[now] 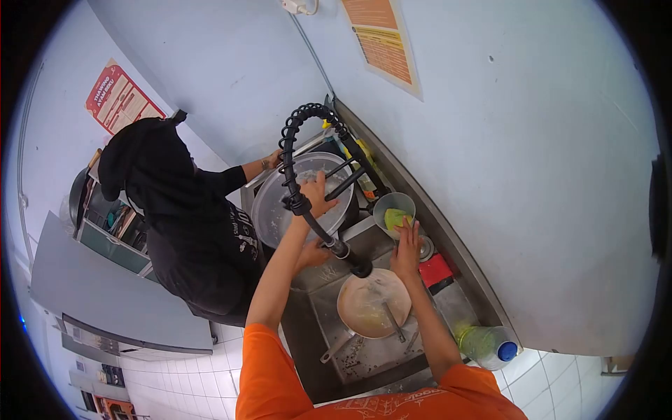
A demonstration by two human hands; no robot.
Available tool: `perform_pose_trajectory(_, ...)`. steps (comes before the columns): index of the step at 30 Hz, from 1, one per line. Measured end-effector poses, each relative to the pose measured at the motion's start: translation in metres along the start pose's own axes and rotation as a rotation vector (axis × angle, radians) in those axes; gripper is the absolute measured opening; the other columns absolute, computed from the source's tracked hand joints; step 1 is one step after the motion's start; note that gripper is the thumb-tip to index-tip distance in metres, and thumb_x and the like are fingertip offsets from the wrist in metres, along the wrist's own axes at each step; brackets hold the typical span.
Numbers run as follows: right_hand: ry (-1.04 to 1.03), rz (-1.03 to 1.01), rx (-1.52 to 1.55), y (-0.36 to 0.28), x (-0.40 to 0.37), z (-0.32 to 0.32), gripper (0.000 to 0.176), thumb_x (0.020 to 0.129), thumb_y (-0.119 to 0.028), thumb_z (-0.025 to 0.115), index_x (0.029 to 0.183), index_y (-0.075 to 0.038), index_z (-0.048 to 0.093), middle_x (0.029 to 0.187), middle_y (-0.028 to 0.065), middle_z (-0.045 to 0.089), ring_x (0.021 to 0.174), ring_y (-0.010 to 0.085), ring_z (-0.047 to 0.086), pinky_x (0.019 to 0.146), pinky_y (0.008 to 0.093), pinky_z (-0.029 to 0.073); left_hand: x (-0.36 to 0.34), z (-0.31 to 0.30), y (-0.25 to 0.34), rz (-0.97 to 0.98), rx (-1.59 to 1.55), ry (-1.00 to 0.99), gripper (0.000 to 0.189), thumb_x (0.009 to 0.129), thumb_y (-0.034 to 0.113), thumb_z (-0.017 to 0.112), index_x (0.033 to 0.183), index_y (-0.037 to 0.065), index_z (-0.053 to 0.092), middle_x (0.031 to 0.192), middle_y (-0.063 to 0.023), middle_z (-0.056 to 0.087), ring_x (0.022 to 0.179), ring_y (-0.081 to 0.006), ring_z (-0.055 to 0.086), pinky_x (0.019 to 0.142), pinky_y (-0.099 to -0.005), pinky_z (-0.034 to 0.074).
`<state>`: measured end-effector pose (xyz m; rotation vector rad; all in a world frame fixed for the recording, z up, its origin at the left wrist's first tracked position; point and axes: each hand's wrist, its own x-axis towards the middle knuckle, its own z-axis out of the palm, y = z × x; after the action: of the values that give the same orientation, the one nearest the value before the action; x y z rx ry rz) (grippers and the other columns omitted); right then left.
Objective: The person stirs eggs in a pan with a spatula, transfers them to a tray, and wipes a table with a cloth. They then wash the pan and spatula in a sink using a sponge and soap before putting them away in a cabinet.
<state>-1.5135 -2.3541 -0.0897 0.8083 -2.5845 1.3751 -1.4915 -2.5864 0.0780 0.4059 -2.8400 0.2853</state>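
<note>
Green sponge (393, 218) in clear cup (399, 203) on far ledge of sink (315, 350), by wall. Right hand (407, 250) just below cup, fingers stretched, tips on sponge, not closed round it. Left hand (318, 198) wrapped round black spray hose (308, 119); nozzle (360, 268) over soiled plate (364, 297) in basin. Step, likely: fetching sponge. Next move calls for pinching it, lifting clear of cup rim. Co-worker in black (189, 224) at left edge, at large metal bowl (280, 210). Blue-capped bottle (490, 344) at near right corner
</note>
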Motion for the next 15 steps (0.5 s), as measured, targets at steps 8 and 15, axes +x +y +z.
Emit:
perform_pose_trajectory(8,-0.044,-0.037,-0.010,0.003,0.018,0.003,0.046,0.067,0.008,0.059,0.109,-0.009,0.049,0.106,0.0131,0.053,0.106,0.0401,0.042,0.092,0.0483,0.035,-0.020,0.013,0.007,-0.002,-0.273,0.133,0.035,0.073,0.021,0.069,0.097,0.004,0.051,0.075,-0.0163,0.062,0.068,-0.0356,0.062,0.058,-0.0420,0.049)
perform_pose_trajectory(15,-0.165,-0.200,0.097,-0.001,-0.050,-0.001,0.037,0.064,0.007,0.062,0.096,-0.009,0.053,0.083,0.0107,0.059,0.086,0.0332,0.043,0.080,0.0411,0.037,-0.076,-0.025,0.022,-0.077,-1.021,0.220,0.039,0.094,0.027,0.046,0.125,0.003,0.047,0.113,-0.0171,0.057,0.104,-0.0199,0.055,0.079,-0.0312,0.048)
